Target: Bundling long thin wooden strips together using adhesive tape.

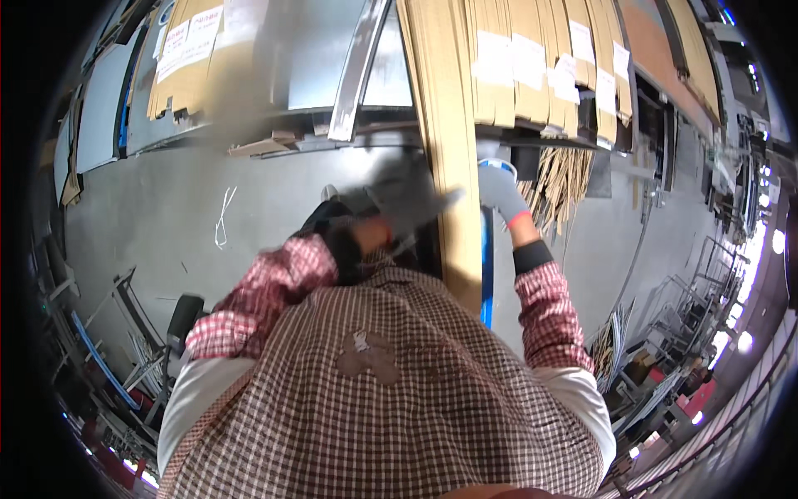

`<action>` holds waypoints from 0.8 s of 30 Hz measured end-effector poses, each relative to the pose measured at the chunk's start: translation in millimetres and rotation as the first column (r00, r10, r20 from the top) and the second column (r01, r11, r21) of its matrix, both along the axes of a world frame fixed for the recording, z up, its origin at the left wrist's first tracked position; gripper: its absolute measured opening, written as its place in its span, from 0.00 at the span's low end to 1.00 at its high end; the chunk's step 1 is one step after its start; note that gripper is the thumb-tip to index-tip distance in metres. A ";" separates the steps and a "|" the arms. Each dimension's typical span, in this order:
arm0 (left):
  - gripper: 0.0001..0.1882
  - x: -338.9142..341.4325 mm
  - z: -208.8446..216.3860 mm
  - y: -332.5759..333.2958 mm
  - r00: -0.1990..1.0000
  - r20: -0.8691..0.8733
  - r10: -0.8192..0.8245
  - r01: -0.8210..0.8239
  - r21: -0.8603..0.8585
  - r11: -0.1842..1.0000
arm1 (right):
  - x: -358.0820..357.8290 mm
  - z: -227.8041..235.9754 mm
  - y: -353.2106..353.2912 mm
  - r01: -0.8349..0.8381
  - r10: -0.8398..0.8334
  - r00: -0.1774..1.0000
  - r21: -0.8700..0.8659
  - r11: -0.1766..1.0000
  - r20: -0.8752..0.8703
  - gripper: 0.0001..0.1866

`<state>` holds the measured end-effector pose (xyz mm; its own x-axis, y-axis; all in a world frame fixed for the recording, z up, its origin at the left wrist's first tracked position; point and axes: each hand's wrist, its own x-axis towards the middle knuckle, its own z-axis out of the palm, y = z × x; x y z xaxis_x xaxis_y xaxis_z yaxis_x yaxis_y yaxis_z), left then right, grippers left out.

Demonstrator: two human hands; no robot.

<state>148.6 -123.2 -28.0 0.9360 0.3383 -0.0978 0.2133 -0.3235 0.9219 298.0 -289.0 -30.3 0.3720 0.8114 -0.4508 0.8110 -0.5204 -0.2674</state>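
A long bundle of narrow brown cardboard strips (pixel 449 158) runs from the far table toward my body. Close to its right side is my right hand (pixel 501 195), in a grey glove with a red cuff. It is closed on a blue-and-white ring that looks like a roll of tape (pixel 499 167); part of the ring and the fingertips are hidden. On the bundle's left, my left hand (pixel 407 218), in a dark grey glove, is smeared by motion. Its fingers cannot be made out, nor whether it touches the bundle.
Stacks of flat cardboard (pixel 507 91) with white paper labels lie on the far table's right, with another labelled stack (pixel 187 62) at left. A metal bar (pixel 359 71) lies between. Thin strips (pixel 559 187) stand below the table. A white tie (pixel 223 218) lies on the floor.
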 end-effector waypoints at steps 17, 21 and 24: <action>0.34 -54.2 53.7 -46.4 0.907 -0.407 -0.106 0.217 0.237 0.947 | 5.1 -13.0 -3.5 -0.023 0.026 0.999 0.086 0.996 -0.041 0.09; 0.38 -66.4 30.3 -29.9 0.912 -0.371 -0.173 -0.054 -0.530 0.847 | 2.4 10.4 13.8 -0.030 0.032 0.999 0.055 0.998 -0.035 0.08; 0.30 -70.3 59.4 -35.9 0.850 -0.468 -0.244 -0.055 -0.538 0.841 | 6.3 10.5 12.6 -0.029 0.029 0.999 -0.008 1.000 -0.020 0.09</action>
